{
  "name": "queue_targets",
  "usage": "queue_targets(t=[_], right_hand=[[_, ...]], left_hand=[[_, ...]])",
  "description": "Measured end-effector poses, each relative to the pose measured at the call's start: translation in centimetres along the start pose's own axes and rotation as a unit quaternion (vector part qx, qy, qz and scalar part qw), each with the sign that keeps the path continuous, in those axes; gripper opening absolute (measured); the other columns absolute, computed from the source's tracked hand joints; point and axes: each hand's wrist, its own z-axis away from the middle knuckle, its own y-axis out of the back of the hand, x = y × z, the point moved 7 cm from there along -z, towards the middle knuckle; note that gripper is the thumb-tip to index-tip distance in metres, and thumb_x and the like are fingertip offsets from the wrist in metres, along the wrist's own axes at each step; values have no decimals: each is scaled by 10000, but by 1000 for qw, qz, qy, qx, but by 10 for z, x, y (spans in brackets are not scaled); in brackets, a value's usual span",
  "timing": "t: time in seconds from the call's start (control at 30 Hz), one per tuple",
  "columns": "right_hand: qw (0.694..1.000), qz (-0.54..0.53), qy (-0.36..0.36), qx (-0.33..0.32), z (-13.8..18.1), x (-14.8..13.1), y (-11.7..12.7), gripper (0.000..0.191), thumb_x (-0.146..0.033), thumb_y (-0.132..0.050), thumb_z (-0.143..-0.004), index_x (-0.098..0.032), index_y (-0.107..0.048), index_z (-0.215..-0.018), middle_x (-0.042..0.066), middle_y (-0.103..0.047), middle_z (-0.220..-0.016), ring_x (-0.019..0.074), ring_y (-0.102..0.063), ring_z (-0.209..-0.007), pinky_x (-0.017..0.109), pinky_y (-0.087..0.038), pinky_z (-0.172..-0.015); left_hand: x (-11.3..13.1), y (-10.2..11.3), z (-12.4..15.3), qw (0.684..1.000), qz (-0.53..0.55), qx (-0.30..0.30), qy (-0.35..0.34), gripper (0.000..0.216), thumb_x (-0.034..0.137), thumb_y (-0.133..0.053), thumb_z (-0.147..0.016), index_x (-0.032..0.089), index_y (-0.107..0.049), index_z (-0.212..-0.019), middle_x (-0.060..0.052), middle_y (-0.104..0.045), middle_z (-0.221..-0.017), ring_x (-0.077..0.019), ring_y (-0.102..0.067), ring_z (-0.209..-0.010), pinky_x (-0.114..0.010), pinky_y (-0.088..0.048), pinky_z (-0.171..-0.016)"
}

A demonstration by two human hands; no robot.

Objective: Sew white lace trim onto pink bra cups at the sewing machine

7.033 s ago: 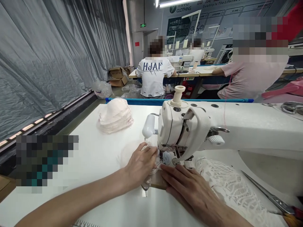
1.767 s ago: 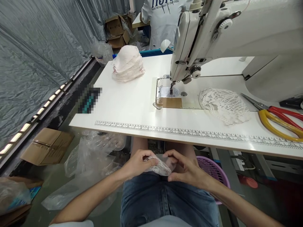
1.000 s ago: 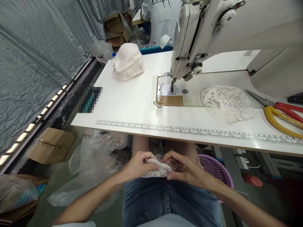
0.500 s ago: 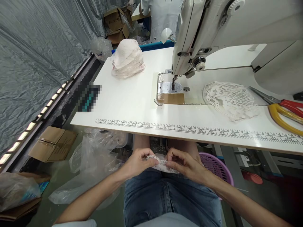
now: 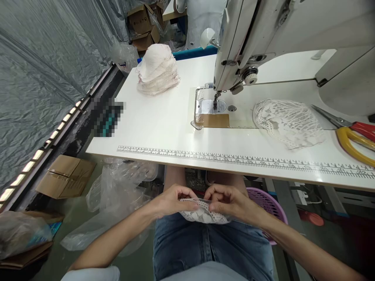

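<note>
Over my lap, below the table's front edge, both hands pinch a small white lace piece [image 5: 202,212]. My left hand [image 5: 170,200] grips its left end with curled fingers. My right hand [image 5: 231,201] grips its right end the same way. The lace hangs between them above my blue jeans [image 5: 205,246]. A white sewing machine [image 5: 263,35] stands on the white table [image 5: 158,125], its needle [image 5: 216,102] over the metal plate.
A stack of pale padded cups [image 5: 156,70] sits at the table's back left. A pile of white lace [image 5: 288,123] lies right of the needle, with red and yellow scissors [image 5: 351,136] further right. A purple basket [image 5: 268,203], clear plastic bags [image 5: 117,195] and cardboard boxes [image 5: 66,175] are on the floor.
Seven seconds ago my hands lay on lace at the needle; now they hold a lace piece over my lap. In the last second the lace has spread wider between my hands.
</note>
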Motion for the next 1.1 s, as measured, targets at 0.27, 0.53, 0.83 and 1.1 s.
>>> queue_targets(t=[0.27,0.53,0.83,1.1], right_hand=[[993,76,5,-89,0,2,-7,288,-429,-719,-707,-147,-662,-703,-2,-554,-709,121,-507,-654,231,-361,-576],[993,68,1,-101,3,3,-8,285,-426,-733,-701,-168,-655,-794,-25,-538,-702,115,-484,-649,225,-359,-584],[991,78,26,-103,-2,-4,-9,280,-437,-662,-774,-158,-641,-767,0,-529,-772,133,-499,-722,237,-371,-643],[994,50,-19,-95,1,4,-4,333,-477,-672,-741,-152,-604,-727,-15,-521,-710,122,-482,-671,231,-368,-603]], left_hand=[[0,3,1,1000,-22,2,-22,260,388,-721,-699,141,-727,-782,-70,-662,-902,-168,-584,-825,-226,-430,-708],[-11,3,2,996,71,5,63,321,400,-784,-602,126,-742,-764,-49,-682,-687,-128,-568,-626,-223,-432,-607],[-7,6,3,998,50,4,50,292,397,-761,-646,127,-716,-749,-19,-630,-660,-91,-506,-595,-192,-387,-560],[-4,22,8,993,113,34,7,317,400,-750,-677,117,-653,-783,-23,-615,-713,-90,-534,-634,-185,-417,-589]])
